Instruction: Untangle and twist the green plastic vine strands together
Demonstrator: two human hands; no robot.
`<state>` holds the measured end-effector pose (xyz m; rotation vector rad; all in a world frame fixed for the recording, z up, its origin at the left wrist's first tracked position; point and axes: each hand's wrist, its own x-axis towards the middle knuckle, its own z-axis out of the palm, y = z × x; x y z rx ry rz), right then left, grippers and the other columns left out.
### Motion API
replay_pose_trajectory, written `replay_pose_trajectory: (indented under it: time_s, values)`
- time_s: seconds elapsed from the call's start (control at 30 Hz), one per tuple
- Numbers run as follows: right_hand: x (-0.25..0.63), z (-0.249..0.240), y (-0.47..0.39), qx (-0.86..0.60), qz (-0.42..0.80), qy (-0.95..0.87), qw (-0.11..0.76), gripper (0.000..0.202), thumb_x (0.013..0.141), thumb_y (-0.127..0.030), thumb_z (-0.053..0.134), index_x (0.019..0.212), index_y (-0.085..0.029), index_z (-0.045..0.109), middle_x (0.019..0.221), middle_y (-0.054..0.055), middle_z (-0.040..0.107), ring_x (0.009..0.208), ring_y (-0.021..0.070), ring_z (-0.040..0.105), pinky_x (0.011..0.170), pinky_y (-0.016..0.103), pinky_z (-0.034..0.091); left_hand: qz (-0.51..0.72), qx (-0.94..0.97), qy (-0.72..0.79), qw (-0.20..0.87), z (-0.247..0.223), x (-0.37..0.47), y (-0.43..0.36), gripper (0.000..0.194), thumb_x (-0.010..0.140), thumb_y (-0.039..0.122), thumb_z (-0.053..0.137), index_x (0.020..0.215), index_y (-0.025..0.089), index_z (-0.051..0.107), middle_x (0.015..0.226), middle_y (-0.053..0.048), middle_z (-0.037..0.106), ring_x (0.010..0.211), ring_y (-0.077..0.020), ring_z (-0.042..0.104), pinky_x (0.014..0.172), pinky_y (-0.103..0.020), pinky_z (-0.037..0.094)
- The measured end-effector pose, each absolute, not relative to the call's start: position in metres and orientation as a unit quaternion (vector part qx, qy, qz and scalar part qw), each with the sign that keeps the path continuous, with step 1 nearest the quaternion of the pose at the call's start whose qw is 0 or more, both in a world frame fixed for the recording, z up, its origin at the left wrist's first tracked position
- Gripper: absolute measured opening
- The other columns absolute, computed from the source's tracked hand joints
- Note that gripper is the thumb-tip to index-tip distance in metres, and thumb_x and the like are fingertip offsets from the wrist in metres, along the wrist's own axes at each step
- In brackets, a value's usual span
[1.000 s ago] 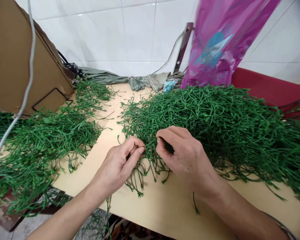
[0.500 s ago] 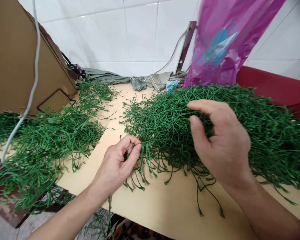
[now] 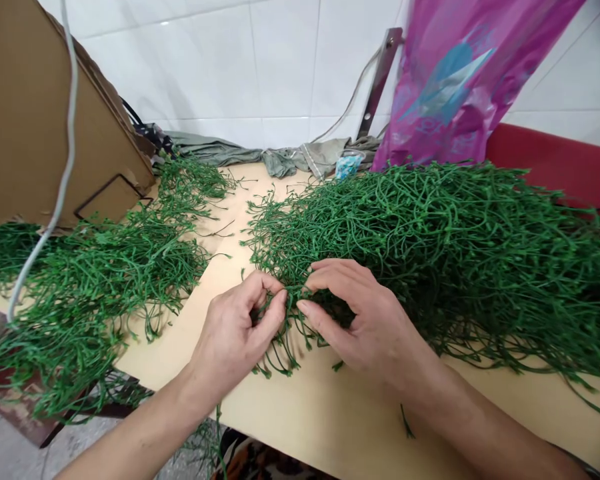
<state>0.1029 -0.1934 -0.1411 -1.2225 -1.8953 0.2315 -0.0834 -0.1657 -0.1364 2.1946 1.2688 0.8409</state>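
From far off, I saw a little bunch of thin, green, plastic-looking stems point(image 3: 294, 291) between two bare hands, by the front left end of a big, tangled green heap point(image 3: 430, 227). The left hand point(image 3: 235, 319) pinched the stems, while the right hand point(image 3: 373, 327) had a small gap between finger and thumb, and I couldn't tell if it touched them. Below lay a flat, pale tan board point(image 3: 300, 413), with a smaller green heap point(image 3: 115, 273) near a brown cardboard box point(image 3: 25, 127) on the left and a shiny purple plastic bag point(image 3: 460, 87) behind the big heap.

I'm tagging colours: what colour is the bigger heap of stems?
The heap is green; see head view.
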Motion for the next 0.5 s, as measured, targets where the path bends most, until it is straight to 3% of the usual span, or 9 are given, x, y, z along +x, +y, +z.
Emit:
replay_pose_trajectory:
  time_s: [0.27,0.5]
  values:
    - [0.1099,-0.1361,-0.1899,-0.496,0.147,-0.747,0.417,0.012,0.092,-0.015,0.054,0.088,-0.024,0.062,0.087,0.002,0.072,0.088,0.0192,0.069,0.082,0.033,0.052,0.318,0.796,0.469,0.212,-0.1376,-0.0865,-0.1651,0.013,0.096,0.026,0.051,0.089,0.02,0.059,0.058,0.008,0.041,0.051,-0.0095,0.042,0.053,-0.022,0.033]
    - [0.1095,-0.1378,-0.1902,-0.526,0.137,-0.752,0.374,0.022,0.098,-0.015,0.047,0.091,-0.023,0.066,0.078,0.002,0.067,0.075,0.0182,0.062,0.068,0.031,0.049,0.346,0.798,0.449,0.202,-0.1387,-0.0875,-0.1669,0.011,0.097,0.025,0.052,0.092,0.02,0.059,0.061,0.007,0.045,0.053,-0.0096,0.045,0.054,-0.022,0.035]
